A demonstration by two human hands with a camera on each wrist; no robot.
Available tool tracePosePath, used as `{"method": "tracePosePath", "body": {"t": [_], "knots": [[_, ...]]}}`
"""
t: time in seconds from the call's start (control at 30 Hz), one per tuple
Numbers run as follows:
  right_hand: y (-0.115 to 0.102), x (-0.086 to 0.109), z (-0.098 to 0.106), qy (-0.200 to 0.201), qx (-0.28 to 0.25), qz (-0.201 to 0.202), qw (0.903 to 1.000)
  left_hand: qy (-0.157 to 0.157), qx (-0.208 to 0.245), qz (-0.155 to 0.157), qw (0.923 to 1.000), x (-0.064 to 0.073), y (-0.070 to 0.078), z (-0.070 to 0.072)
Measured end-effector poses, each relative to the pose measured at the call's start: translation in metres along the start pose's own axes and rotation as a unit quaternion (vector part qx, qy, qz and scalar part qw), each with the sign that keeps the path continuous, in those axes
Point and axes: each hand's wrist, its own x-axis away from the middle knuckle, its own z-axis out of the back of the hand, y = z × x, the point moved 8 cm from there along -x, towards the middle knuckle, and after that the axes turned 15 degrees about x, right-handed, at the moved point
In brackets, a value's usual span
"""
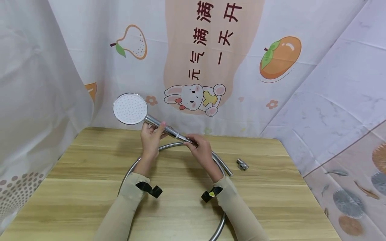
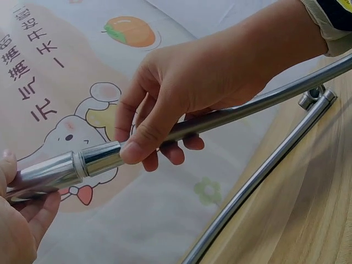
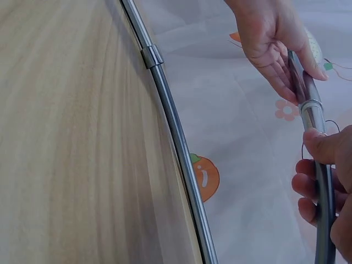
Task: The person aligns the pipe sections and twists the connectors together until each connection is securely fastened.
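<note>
Head view: the shower head (image 1: 130, 108) is raised above the far edge of the table, its spray face toward you. Your left hand (image 1: 150, 137) pinches the handle (image 1: 171, 132) between thumb and fingers; your right hand (image 1: 201, 150) grips the hose (image 2: 275, 99), thumb at the rear edge of the connector (image 2: 103, 158). A pale ring (image 2: 81, 164) shows where handle and connector meet; whether a thread is engaged there cannot be told. Caution: turning the connector while it is tilted to the handle could cross the thread, if one is present. If the ring is a loose seal, it could drop or seat crookedly. Your left-hand grip lies on smooth, polished metal, so the handle may rotate with the connector, and the wide head could swing over. Your right-hand fingers curl round the hose rather than the connector; twisting there may wind the hose without tightening the joint. Farther out, the hose loops across the table (image 1: 271, 194) and passes under your right sleeve (image 1: 241, 211); lifting that arm could drag the loop. A shifting hose end (image 1: 230, 174) could then knock the small metal fitting (image 1: 242, 164) just beside it.
</note>
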Motion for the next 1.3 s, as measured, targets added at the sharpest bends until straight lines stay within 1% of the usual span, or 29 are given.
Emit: {"method": "tracePosePath", "body": {"t": [0.23, 0.33, 0.47, 0.63, 0.83, 0.93, 1.07, 1.3], "knots": [[0.000, 0.001, 0.004, 0.021, -0.008, 0.004, 0.9997, -0.005, 0.014, 0.001, 0.9999, 0.002, -0.003, -0.008], [0.000, 0.001, 0.005, 0.021, 0.002, 0.013, 0.9997, -0.004, 0.016, 0.003, 0.9999, 0.002, -0.004, -0.011], [-0.002, 0.002, 0.005, 0.010, 0.023, 0.025, 0.9994, -0.006, 0.015, 0.005, 0.9999, 0.003, -0.005, -0.013], [-0.005, 0.003, 0.003, -0.015, 0.042, 0.028, 0.9986, -0.016, 0.011, 0.000, 0.9998, 0.004, -0.004, -0.015], [-0.004, 0.001, -0.002, -0.033, 0.026, 0.014, 0.9990, -0.014, 0.031, -0.007, 0.9994, 0.004, -0.004, -0.015], [-0.002, 0.000, -0.002, -0.029, 0.020, -0.003, 0.9994, -0.007, 0.039, -0.003, 0.9992, 0.006, -0.005, -0.015], [-0.001, 0.000, 0.001, -0.010, 0.029, -0.013, 0.9994, -0.001, 0.051, 0.001, 0.9987, 0.008, -0.007, -0.016], [-0.007, 0.000, 0.003, 0.006, 0.045, 0.020, 0.9988, 0.001, 0.063, -0.004, 0.9980, 0.010, -0.006, -0.015]]}}
